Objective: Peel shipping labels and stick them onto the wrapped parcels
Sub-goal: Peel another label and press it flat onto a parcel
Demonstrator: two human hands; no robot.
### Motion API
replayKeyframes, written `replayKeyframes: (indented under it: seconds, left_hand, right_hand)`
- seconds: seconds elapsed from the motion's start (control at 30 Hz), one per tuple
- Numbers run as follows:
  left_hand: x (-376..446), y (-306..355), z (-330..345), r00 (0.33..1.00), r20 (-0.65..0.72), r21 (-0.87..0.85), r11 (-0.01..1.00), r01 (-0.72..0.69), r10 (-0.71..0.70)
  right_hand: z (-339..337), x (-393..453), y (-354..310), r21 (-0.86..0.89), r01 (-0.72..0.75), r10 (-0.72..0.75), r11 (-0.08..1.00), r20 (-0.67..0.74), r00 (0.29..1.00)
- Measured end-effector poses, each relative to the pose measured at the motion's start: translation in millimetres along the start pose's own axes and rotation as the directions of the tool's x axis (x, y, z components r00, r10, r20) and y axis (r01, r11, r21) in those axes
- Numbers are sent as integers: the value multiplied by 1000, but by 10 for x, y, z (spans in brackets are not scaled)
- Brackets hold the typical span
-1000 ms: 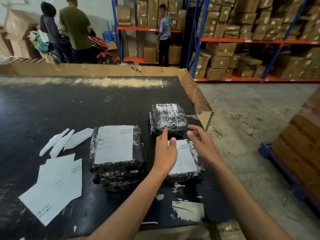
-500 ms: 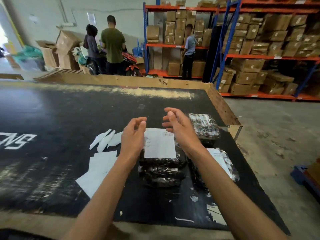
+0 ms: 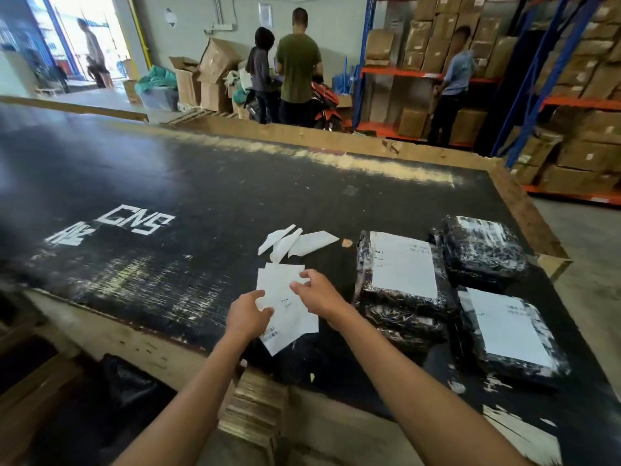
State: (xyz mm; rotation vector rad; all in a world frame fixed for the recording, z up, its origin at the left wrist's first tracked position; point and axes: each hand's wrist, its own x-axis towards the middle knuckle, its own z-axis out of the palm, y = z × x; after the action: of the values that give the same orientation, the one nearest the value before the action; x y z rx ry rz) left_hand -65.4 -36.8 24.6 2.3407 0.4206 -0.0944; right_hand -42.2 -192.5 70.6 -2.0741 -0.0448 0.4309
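Item: black desk (image 3: 201, 183), white lettering at my left. Loose stack of shipping labels (image 3: 285, 297) near the front edge, centre. Left hand (image 3: 247, 317) over the stack's near-left part, fingers curled, thumb against the top sheet; I take this grip for a pinch on the sheet, though blur leaves me unsure. Right hand (image 3: 317, 292) at the stack's right edge, fingers bent over the paper; I cannot tell whether that grip has closed. Peeled backing strips (image 3: 295, 242) just beyond the stack. To the right: labelled stacked parcels (image 3: 401, 277), labelled near parcel (image 3: 509, 327), unlabelled far parcel (image 3: 482, 247), all wrapped in black film.
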Motion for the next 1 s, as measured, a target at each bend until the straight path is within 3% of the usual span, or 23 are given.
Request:
replayKeyframes:
  seconds: [0.13, 0.27, 0.4, 0.57, 0.67, 0.77, 0.9, 1.0]
  left_hand:
    - [15, -215, 104, 999, 30, 262, 965, -31, 24]
    - [45, -255, 133, 998, 57, 332, 942, -35, 17]
    - [110, -300, 104, 995, 99, 312, 950, -32, 1]
    - [128, -367, 113, 996, 83, 235, 971, -40, 21]
    - [114, -334, 93, 999, 31, 41, 999, -28, 26]
    - [92, -254, 20, 990, -137, -221, 974, -47, 17]
    - [27, -161, -136, 991, -130, -623, 779, -74, -10]
    - [-82, -104, -246, 998, -61, -751, 658, -56, 15]
  right_hand:
    - [243, 125, 330, -222, -62, 77, 973, 63, 995]
    - [379, 133, 496, -422, -46, 52, 905, 5, 999]
    - [467, 176, 512, -367, -103, 79, 925, -78, 994]
    - [412, 214, 545, -133, -67, 41, 989, -187, 982]
    - [310, 159, 481, 13, 13, -10, 1000, -245, 970]
    - [194, 113, 363, 58, 115, -97, 992, -251, 963]
    - [-12, 37, 156, 112, 217, -177, 970, -291, 940]
    - [-153, -28, -39, 240, 242, -161, 940, -312, 936]
